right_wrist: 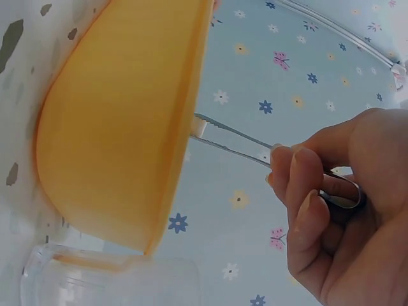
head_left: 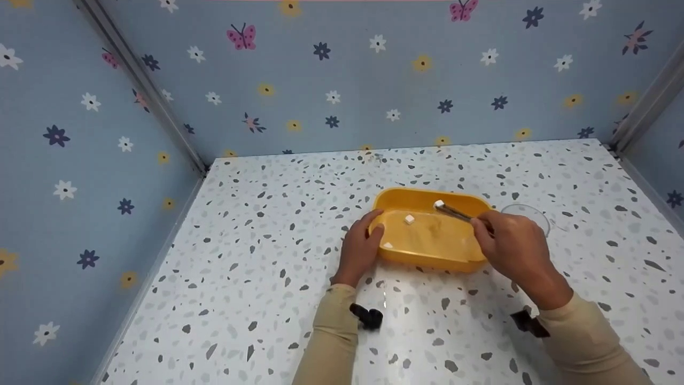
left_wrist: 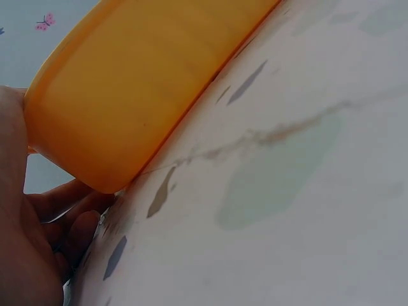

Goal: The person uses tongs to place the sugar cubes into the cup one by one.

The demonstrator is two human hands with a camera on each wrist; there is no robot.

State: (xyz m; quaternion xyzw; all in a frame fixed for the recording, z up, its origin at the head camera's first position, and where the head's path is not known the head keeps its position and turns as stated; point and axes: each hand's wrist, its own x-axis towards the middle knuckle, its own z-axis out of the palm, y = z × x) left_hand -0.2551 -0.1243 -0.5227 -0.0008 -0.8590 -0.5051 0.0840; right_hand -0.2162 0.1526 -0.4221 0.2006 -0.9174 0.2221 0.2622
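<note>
Head view: tweezers [head_left: 457, 213] pinching a white cube [head_left: 439, 204] at a yellow tray [head_left: 427, 260]

The tray is sitting on the speckled table [head_left: 256, 267], a second cube [head_left: 409, 219] lying inside toward the left and a third cube [head_left: 388, 245] resting by the near left corner. The tweezers' long axis is slanting, tips pointing left and away from the person; in the right wrist view, the rim is partly hiding the pinched cube. The right hand [head_left: 515, 246] is holding the tweezers in a curled grip, while the left hand [head_left: 359, 247] is gripping the tray's left end. Just beside the right end, a clear container [right_wrist: 115, 284] is standing, partly covered by the right hand in the head view.
</note>
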